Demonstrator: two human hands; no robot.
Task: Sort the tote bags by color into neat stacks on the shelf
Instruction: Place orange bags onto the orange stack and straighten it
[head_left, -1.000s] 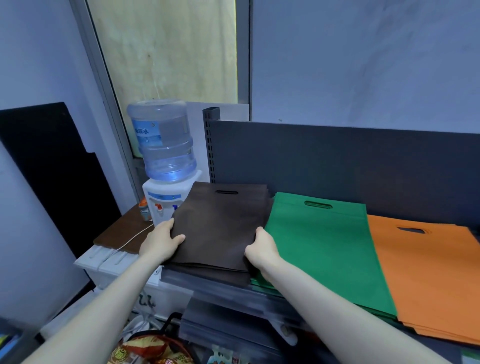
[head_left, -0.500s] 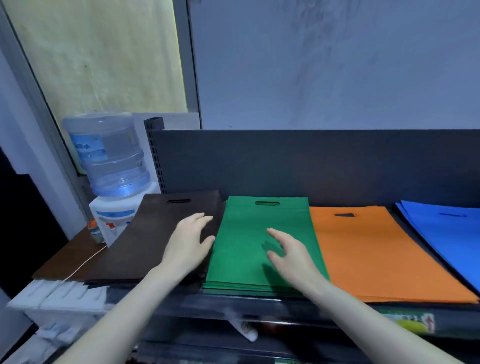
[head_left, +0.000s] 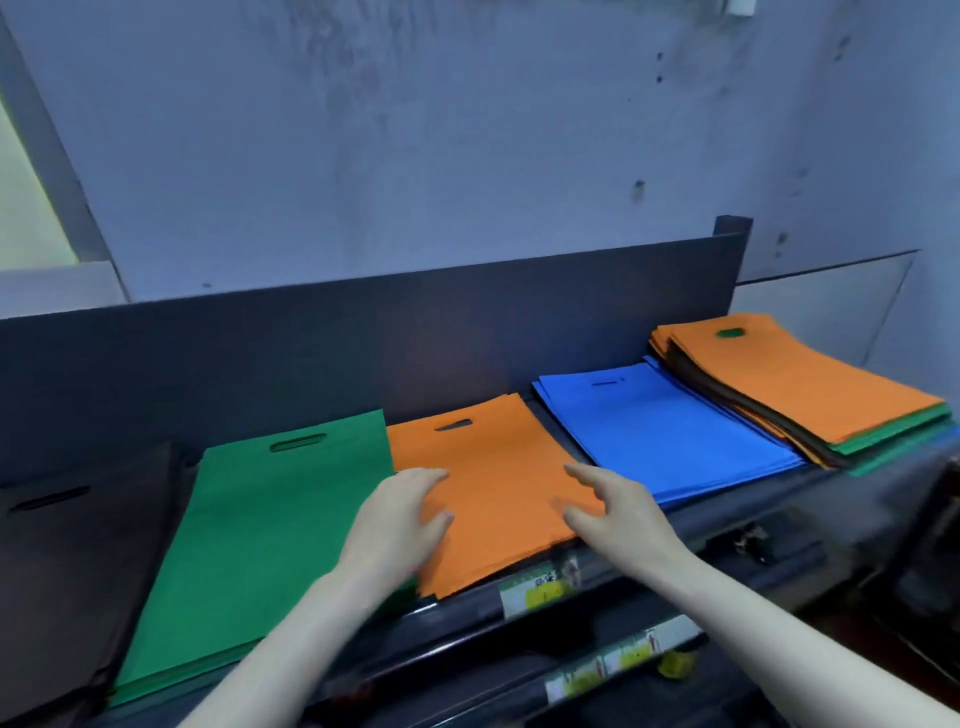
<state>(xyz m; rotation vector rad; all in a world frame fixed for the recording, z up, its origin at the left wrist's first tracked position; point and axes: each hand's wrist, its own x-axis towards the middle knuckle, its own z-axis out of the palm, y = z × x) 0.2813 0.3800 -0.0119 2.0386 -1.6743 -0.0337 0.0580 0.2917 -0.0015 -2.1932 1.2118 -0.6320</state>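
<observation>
Both hands slid right off the dark brown tote stack (head_left: 67, 561) and flat green tote stack (head_left: 270, 530); left hand (head_left: 395, 525) and right hand (head_left: 618, 514) now flank the flat orange non-woven tote stack (head_left: 493, 457), fingers loose, gripping nothing, probably to square it. Dark metal shelf (head_left: 363, 358) carries everything; bright blue tote stack (head_left: 660, 426) sits just right of orange, unsorted mixed-colour pile (head_left: 800, 384) beyond, nothing blocking.

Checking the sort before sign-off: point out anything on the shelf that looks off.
The mixed pile at the far right: orange, dark and green bags fanned unevenly, its edge lying over the blue stack.
</observation>
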